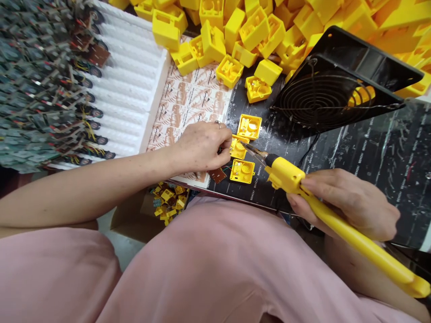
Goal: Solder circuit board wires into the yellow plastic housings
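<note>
My right hand [350,202] is wrapped round a yellow soldering gun [288,172], its tip pointing left into a small yellow plastic housing [238,148]. At that housing's left edge is my left hand [205,143], fingers pinched together; what they hold is hidden. Just above lies another open housing [249,127] and just below a third one [242,171], with a round grille inside. Beside the lower housing, a brown circuit board [217,175] with thin wires hangs near my left fingers.
A black fan [316,96] with a wire guard stands at the right. Yellow housings [212,40] are heaped along the back. On the left, a white foam tray [131,67] bears rows of wired circuit boards [40,89]. Below the table edge sits a cardboard box [133,220] of yellow parts.
</note>
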`<state>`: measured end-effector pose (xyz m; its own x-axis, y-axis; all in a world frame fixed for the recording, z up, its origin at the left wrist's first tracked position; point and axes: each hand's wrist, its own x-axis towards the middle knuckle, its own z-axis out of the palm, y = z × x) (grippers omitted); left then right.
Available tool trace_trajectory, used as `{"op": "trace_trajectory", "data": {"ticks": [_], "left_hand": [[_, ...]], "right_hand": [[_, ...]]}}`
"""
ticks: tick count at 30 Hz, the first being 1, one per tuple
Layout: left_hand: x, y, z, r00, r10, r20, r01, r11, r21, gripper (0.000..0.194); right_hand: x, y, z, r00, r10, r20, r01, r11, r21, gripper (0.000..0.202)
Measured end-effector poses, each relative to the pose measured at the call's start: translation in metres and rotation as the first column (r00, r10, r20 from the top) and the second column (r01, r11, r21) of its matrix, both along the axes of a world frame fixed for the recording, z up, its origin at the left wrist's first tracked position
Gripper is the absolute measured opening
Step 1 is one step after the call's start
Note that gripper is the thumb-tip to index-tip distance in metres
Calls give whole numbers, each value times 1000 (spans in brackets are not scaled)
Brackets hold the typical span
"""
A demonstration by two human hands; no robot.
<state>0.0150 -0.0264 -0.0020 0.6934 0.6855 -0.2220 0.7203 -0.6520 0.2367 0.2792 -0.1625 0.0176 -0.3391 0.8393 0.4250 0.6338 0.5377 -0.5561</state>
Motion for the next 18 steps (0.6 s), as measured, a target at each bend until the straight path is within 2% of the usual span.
{"op": "trace_trajectory", "data": {"ticks": [2, 5, 8, 10, 12, 14, 16, 18], "left_hand": [[2, -1, 1, 1000, 5, -13, -5, 1000, -11, 24], [3, -1, 5, 999, 21, -42, -23, 999, -42, 24], [-5, 3, 10, 999, 30, -26, -33, 992, -121, 25], [-14, 10, 12, 1000, 0, 27, 5, 979, -203, 32], [-24, 18, 12, 992, -61, 115, 91, 957, -277, 33], [-31, 25, 9, 972, -99, 211, 163, 936, -312, 28], [-32, 30, 5, 953, -101, 286, 193, 930, -313, 23], [-31, 31, 0, 941, -96, 325, 199, 932, -303, 22]], "right_hand": [[-1, 1, 1, 1000, -2, 3, 2, 1000, -19, 52], [-2, 1, 2, 999, -11, 34, 11, 1000, -15, 49], [-1, 1, -1, 998, -31, 60, 27, 998, 61, 47], [1, 1, -6, 998, -46, 52, 40, 993, 109, 52], [0, 1, -12, 997, -59, -50, 66, 987, 150, 56], [-4, 1, -18, 972, -99, -212, 133, 979, 153, 52], [-8, 0, -22, 936, -145, -320, 188, 976, 107, 42], [-11, -2, -25, 920, -168, -354, 199, 978, 55, 35]]}}
